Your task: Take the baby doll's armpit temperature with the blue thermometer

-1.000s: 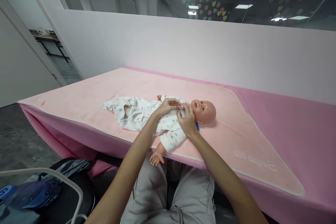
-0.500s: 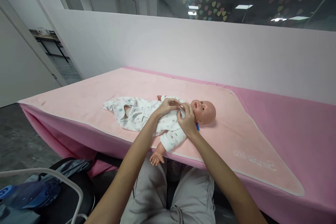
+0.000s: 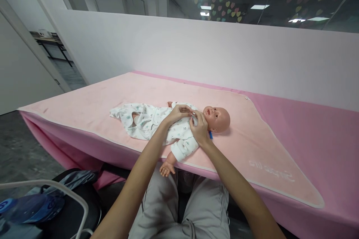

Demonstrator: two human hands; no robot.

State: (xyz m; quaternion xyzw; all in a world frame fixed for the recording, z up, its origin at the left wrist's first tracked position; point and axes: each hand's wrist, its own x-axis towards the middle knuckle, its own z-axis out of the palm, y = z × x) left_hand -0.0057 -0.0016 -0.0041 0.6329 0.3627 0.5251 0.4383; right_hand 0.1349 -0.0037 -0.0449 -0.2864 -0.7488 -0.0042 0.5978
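A bald baby doll (image 3: 220, 119) lies on its back, head to the right, in a white romper (image 3: 146, 117) with a small print. At the upper chest, just below the chin, my left hand (image 3: 181, 112) is closed with its fingertips pinching the romper's neckline. My right hand (image 3: 199, 125) meets it there from the right, thumb and fingers also pinched on the cloth. The fingertips nearly touch, and the exact spot they grip is partly hidden. One doll hand (image 3: 167, 168) hangs over the table's near edge. A bit of blue (image 3: 210, 134) shows beside the neck.
Beneath the doll is a peach mat (image 3: 89, 108) over a pink tablecloth (image 3: 314, 130). A white wall (image 3: 196, 52) with a window above it stands behind the table. To the lower left, a black chair (image 3: 81, 205) holds a blue-labelled bottle (image 3: 33, 207) and some cloth.
Both hands stay at the romper's neckline, with only tiny finger movement. The doll lies as before, and the view has shifted very slightly.
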